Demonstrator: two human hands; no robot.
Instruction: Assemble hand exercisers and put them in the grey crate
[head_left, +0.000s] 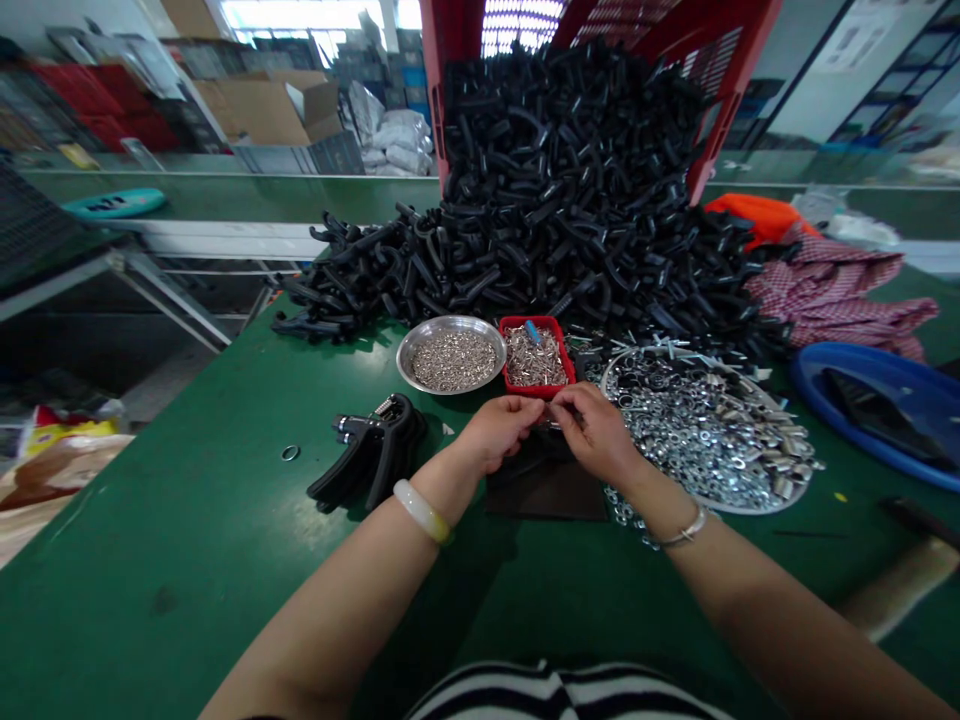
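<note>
Head view: left hand [495, 432] and right hand [592, 435] pinch a small shiny metal part [551, 415].

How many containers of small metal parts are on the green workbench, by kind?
Steel bowl: 1
Red plastic tray: 1
Round tray: 1
Total: 3
</note>
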